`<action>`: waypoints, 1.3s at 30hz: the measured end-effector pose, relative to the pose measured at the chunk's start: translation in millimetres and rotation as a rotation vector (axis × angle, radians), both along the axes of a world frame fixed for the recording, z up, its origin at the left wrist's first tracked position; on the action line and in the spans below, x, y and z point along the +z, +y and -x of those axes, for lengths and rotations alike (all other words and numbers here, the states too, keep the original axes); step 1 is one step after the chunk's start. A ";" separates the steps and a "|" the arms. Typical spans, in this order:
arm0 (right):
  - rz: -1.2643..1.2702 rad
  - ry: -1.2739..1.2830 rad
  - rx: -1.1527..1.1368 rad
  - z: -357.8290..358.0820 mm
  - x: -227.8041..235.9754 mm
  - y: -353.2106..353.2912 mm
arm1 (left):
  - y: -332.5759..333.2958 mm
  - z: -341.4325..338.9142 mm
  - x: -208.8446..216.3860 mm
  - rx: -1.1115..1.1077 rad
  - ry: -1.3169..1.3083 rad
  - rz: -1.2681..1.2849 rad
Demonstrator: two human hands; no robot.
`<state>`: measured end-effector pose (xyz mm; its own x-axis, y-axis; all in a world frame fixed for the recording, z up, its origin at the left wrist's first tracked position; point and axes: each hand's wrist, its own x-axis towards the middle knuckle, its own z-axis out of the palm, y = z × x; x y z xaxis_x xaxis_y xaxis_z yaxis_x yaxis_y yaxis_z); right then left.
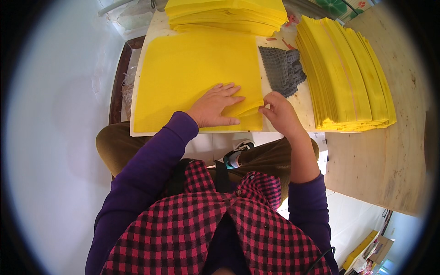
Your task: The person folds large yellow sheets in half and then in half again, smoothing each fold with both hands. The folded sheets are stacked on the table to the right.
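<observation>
A yellow fabric sheet (183, 68) lies spread over the wooden tabletop in front of me. My left hand (216, 106) rests flat on its near part, fingers spread. At the sheet's right edge my right hand (278, 112) pinches the edge between thumb and fingers, and a small fold rises there toward the left hand. Just beyond the right hand lies a crumpled dark grey cloth (283, 69) with zigzag-cut edges.
A thick stack of folded yellow fabric (224, 16) sits at the table's far side. More folded yellow pieces (343, 78) stand packed at the right. A white wall (55, 114) runs along the left; a wooden board (380, 169) is at the right.
</observation>
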<state>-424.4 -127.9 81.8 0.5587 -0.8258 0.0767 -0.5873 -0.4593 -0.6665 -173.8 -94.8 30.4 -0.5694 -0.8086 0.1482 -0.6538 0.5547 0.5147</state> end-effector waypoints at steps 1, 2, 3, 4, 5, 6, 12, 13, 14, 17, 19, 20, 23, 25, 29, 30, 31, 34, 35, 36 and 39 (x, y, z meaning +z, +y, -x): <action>0.005 -0.010 0.006 -1.8 2.7 -1.5 | 0.0 -0.1 0.7 -0.002 -0.001 -0.006; 0.000 -0.028 0.009 -4.0 4.9 -2.7 | -0.1 -0.2 1.3 -0.006 0.003 -0.005; -0.005 -0.045 0.013 -6.1 6.7 -3.8 | -0.4 -0.5 1.6 -0.010 0.007 -0.003; -0.025 -0.070 0.012 -7.8 8.3 -4.2 | -0.7 -0.8 1.7 -0.011 0.002 -0.009; -0.013 -0.080 0.010 -8.8 9.6 -3.9 | -1.1 -1.2 1.5 -0.015 0.009 -0.009; -0.017 -0.098 0.004 -9.3 10.3 -3.4 | -1.4 -1.6 1.0 -0.016 0.008 -0.017; -0.046 -0.229 -0.163 -0.2 -1.7 8.4 | -3.3 -3.3 -4.2 -0.030 0.058 0.005; -0.034 -0.240 -0.189 1.1 -6.6 10.0 | -3.5 -3.3 -4.7 -0.035 0.054 0.001; -0.003 -0.212 -0.184 0.7 -12.3 10.2 | -3.4 -3.3 -5.0 -0.034 0.052 -0.003; 0.127 -0.141 -0.167 -0.3 -27.1 8.1 | -3.0 -2.4 -4.6 -0.023 0.033 -0.026; 0.303 -0.111 -0.115 -4.2 -35.2 5.4 | -1.9 -2.2 -3.4 -0.004 0.024 -0.033; 0.294 -0.107 -0.099 -5.5 -38.1 3.7 | -1.4 -1.9 -2.8 -0.001 0.035 -0.034; 0.267 -0.164 -0.012 -10.4 -45.0 -2.8 | -0.8 -1.6 -1.4 0.007 0.056 -0.056; 0.182 -0.227 0.058 -11.6 -47.9 -7.0 | -0.9 -1.6 -0.6 0.002 0.070 -0.065; 0.077 -0.295 -0.011 -13.8 -55.0 -6.7 | -0.1 -0.8 2.4 0.003 0.076 -0.030; 0.084 -0.306 -0.014 -14.0 -56.6 -6.4 | 1.4 -0.6 3.7 0.004 0.090 -0.030; 0.083 -0.323 -0.020 -14.5 -58.1 -5.7 | 4.1 -1.2 5.1 0.012 0.092 -0.050; 0.077 -0.328 -0.026 -14.2 -60.8 -5.4 | 18.1 -2.8 10.0 0.061 0.000 0.012; 0.066 -0.338 -0.028 -14.2 -61.4 -5.4 | 25.2 -5.9 11.7 0.088 -0.021 0.040; 0.055 -0.349 -0.032 -14.0 -61.8 -5.3 | 33.7 -10.5 13.2 0.115 -0.051 0.054; 0.055 -0.369 -0.034 -13.5 -62.4 -4.9 | 61.1 -33.4 17.0 0.224 -0.106 0.087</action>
<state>-410.9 -132.8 19.3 0.4574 -0.8327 0.3122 -0.3277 -0.4842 -0.8113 -140.5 -33.7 47.4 -0.3937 -0.9031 0.1716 -0.8127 0.4292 0.3941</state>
